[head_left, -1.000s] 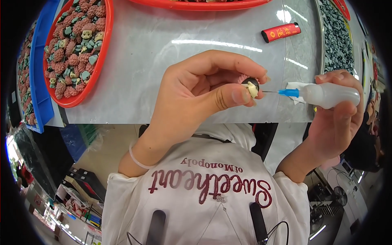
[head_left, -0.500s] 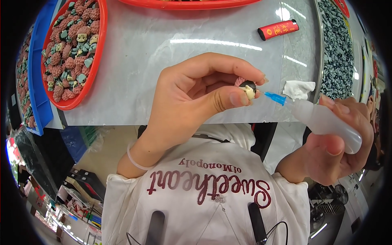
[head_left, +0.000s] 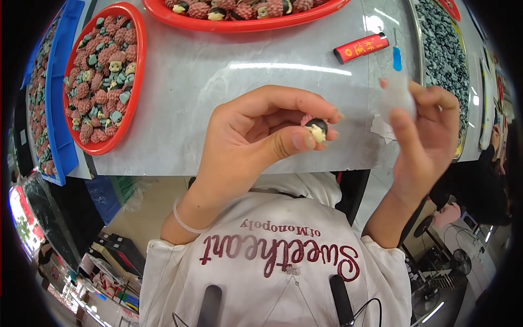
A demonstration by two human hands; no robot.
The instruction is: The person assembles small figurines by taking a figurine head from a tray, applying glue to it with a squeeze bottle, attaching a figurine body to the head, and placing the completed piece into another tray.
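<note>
Between its thumb and fingers, my left hand [head_left: 256, 128] pinches a small figurine [head_left: 316, 128] with a pink knobbly part, a black band and a cream-coloured piece. My right hand [head_left: 425, 125] is wrapped round a translucent squeeze bottle [head_left: 399, 98], blurred by motion. The bottle stands roughly upright, its blue needle tip [head_left: 397, 59] pointing away from me and apart from the figurine. Behind the bottle, a crumpled white tissue [head_left: 382, 128] lies partly hidden on the table.
A red oval tray [head_left: 143, 71] at left holds many pink and teal pieces. Another red tray [head_left: 218, 24] with figurines stands at the far edge. A blue bin [head_left: 57, 109] is far left. A red lighter [head_left: 361, 48] lies near a metal tray [head_left: 420, 60] of dark pieces.
My right hand has drawn the bottle away from the figurine and swung it upright, its tip now pointing away. My left hand keeps its pinch, shifted slightly left and nearer in the view.
</note>
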